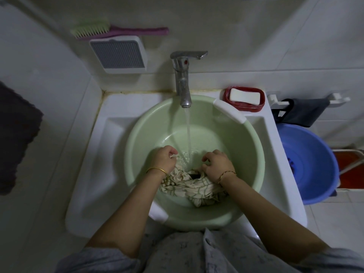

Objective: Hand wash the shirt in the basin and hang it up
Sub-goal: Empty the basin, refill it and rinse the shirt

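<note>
A cream checked shirt (194,188) lies bunched in the near part of a pale green basin (149,119) that rests in a white sink (102,154). Water runs from the chrome tap (183,79) into the basin between my hands. My left hand (164,157) is curled on the shirt's left end. My right hand (216,164) presses down on the shirt's right side with bent fingers. Both wrists carry thin bracelets.
A white soap bar (245,96) sits in a red dish at the sink's back right corner. A blue tub (313,164) stands right of the sink. On the wall are a green-and-pink brush (118,31) and a grey-white holder (120,54). A dark towel (15,138) hangs at left.
</note>
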